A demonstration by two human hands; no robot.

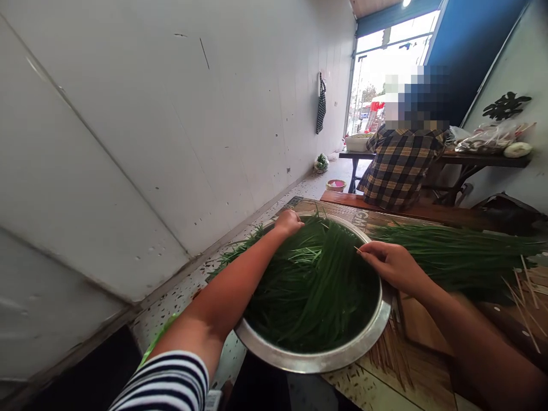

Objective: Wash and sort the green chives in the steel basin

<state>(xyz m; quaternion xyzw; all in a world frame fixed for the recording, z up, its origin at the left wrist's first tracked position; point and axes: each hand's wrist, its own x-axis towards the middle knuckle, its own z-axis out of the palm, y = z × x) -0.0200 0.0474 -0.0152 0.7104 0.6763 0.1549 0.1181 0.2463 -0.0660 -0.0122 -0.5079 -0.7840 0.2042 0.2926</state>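
A wide steel basin (295, 362) full of long green garlic chives (312, 285) is in front of me. My right hand (385, 262) pinches a thin bamboo skewer (358, 249) at the basin's right rim. A bunch of the chives hangs from the skewer and drapes down into the basin. Over the far left part of the basin, my left hand (291, 222) is closed, its fingertips at the chives; my own hand partly hides what it grips.
More chives (454, 251) lie on the table to the right. Loose skewers (391, 354) are by the basin, others (524, 291) at far right. Ahead, a person in a plaid shirt (402, 162) sits on a red bench (342, 197). The white wall (171, 142) is on the left.
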